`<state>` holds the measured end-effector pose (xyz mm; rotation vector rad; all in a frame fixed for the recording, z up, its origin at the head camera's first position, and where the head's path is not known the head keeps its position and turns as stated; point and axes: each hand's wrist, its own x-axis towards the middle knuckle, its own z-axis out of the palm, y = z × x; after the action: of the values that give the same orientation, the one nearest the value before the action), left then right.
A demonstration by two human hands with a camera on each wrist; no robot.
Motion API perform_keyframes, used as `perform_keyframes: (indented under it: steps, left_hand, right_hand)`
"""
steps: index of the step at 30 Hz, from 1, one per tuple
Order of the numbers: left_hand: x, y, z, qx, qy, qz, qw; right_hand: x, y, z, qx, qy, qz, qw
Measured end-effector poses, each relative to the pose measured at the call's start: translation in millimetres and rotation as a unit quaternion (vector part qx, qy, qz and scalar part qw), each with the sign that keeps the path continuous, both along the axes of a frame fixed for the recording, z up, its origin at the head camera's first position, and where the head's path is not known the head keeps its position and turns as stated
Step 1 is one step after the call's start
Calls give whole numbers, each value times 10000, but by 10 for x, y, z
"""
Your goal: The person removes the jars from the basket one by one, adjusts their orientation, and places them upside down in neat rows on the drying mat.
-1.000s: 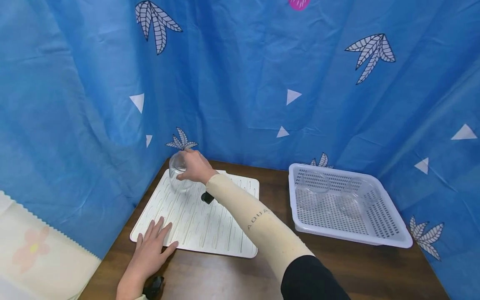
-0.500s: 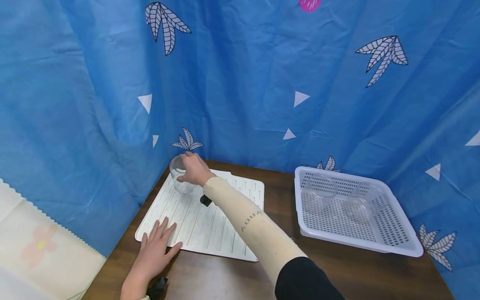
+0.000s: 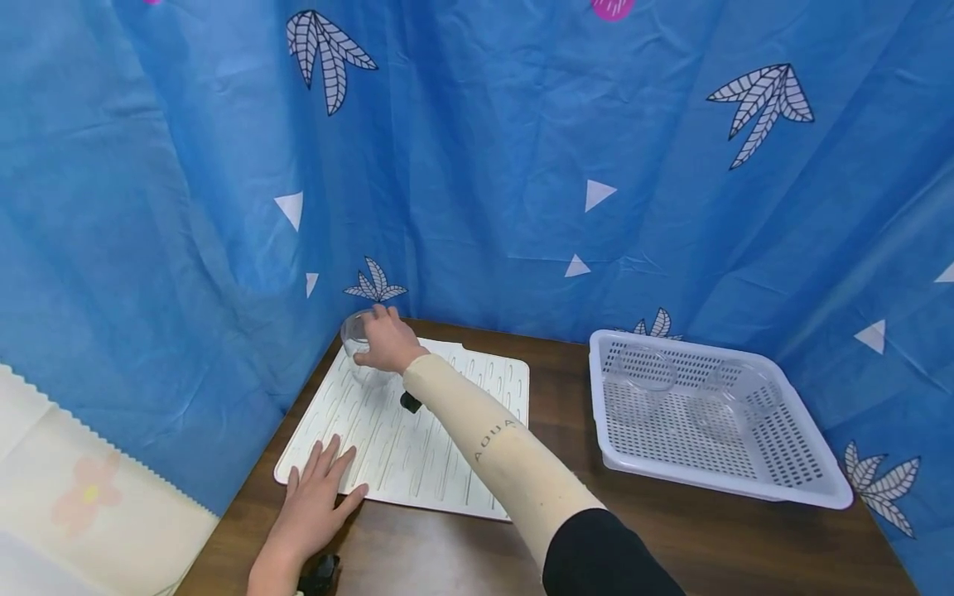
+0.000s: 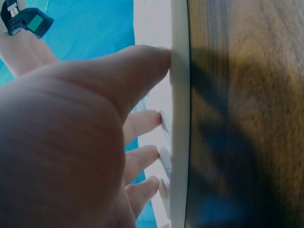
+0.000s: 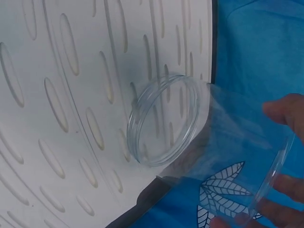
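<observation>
In the head view, my right hand point(image 3: 390, 339) holds a clear plastic jar point(image 3: 354, 331) at the far left corner of a white ridged drying mat point(image 3: 447, 434). The right wrist view has thumb and fingers around one end of the jar point(image 5: 232, 128); its ringed end point(image 5: 164, 121) meets the mat's surface. Contents, if any, cannot be made out. My left hand point(image 3: 313, 505) lies on the mat's near left edge with fingers spread. From the left wrist, the thumb point(image 4: 142, 66) touches the mat's rim point(image 4: 179, 133), other fingertips resting on its ridges.
A white perforated basket point(image 3: 693, 480) stands on the right of the brown wooden table point(image 3: 425, 555); two clear jars point(image 3: 738, 401) lie inside. A blue patterned curtain point(image 3: 477, 165) hangs behind and at the sides. A pale floral cloth point(image 3: 85, 497) is at the left.
The head view has shifted slightly, moving the whole scene a little right. My right hand keeps its hold on the jar at the mat's far left corner; my left hand stays put.
</observation>
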<state>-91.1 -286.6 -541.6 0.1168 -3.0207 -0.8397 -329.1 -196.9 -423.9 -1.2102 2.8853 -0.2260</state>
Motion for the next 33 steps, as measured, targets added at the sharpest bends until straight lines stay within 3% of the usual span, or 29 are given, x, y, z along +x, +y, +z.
perform_keyframes:
  steps: [8,19,28,33]
  left_hand:
    - [-18,40,-6,51,27,-89,9999]
    - [-41,41,30,-1,128,-160,9998]
    - [-9,30,-6,6,117,-171,9998]
    - [-18,16,-15,-7,-2,-122,9999]
  right_hand:
    - [-48,60,-14,-6,-100,-33,9999]
    - [-19,199,158,-257,-110,-218,9994]
    - [201,457,442,-1277,-291,-99,9913]
    - [321,716,685,-2102,-457,14,9766]
